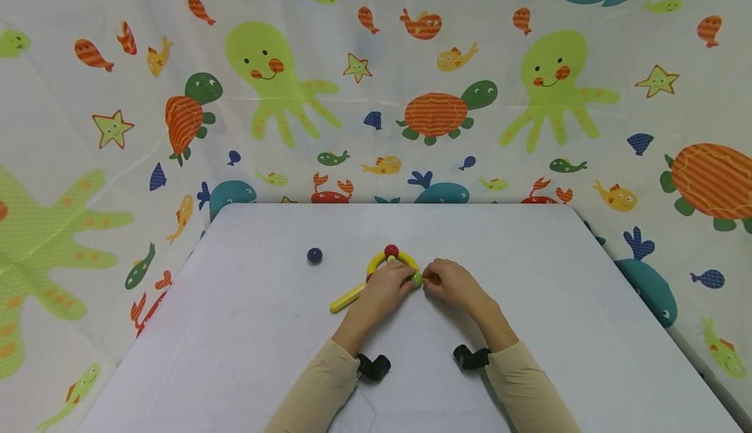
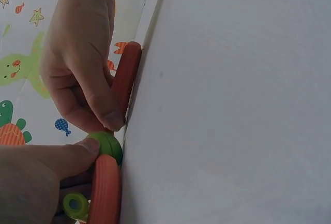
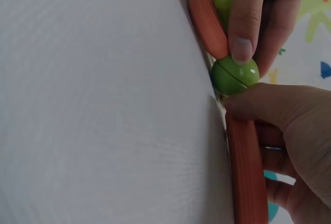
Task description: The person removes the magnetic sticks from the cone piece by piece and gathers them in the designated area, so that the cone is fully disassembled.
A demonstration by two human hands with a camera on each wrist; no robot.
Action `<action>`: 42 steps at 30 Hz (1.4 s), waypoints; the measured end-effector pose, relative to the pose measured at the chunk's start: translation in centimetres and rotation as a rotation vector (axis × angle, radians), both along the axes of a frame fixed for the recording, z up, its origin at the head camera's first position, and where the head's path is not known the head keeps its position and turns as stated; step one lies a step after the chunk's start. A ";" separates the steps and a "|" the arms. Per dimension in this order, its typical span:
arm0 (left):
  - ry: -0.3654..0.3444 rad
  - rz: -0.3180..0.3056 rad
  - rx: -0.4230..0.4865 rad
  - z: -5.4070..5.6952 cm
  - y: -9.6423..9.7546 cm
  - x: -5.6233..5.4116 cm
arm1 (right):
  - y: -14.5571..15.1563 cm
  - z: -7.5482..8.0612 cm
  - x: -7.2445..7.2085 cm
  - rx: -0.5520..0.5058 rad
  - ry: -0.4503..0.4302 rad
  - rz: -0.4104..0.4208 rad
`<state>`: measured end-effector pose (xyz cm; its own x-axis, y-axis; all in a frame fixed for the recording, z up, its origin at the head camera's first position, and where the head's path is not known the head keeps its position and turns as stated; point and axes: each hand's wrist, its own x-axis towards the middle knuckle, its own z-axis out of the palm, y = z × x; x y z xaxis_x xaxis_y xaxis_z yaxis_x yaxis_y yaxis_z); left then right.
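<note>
On the table lies a ring of yellow curved rods [image 1: 408, 260] joined by a red ball [image 1: 391, 250] at its far side and a green ball [image 1: 418, 279] at its right. My left hand [image 1: 384, 287] is over the ring, pinching the green ball [image 3: 235, 75] beside an orange curved rod [image 3: 208, 23]. A short lime rod [image 2: 76, 206] with a hole in its end shows under the left fingers. My right hand [image 1: 455, 283] pinches a straight red stick [image 3: 248, 169], its near end right at the green ball. In the head view this stick is hidden by the hand.
A straight yellow stick [image 1: 346, 298] sticks out of the ring toward the lower left. A dark blue ball [image 1: 314, 255] lies apart, to the left. Behind the white table [image 1: 235, 368] hangs a curtain [image 1: 341, 21] printed with sea animals.
</note>
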<state>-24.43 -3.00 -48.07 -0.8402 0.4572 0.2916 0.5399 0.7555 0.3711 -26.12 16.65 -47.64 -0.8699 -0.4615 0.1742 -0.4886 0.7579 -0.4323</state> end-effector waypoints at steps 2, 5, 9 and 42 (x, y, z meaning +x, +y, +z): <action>-0.003 0.000 -0.001 0.0 0.0 0.0 | 0.1 0.0 0.0 0.014 -0.001 -0.015; -0.009 0.000 0.005 0.0 0.0 0.0 | 0.2 0.0 0.1 0.036 0.006 -0.035; -0.019 0.004 0.009 0.1 0.1 0.1 | 0.5 0.1 0.1 0.039 0.004 -0.043; -0.042 0.019 0.006 0.1 0.0 0.1 | 2.7 0.8 -0.2 0.002 -0.173 -0.069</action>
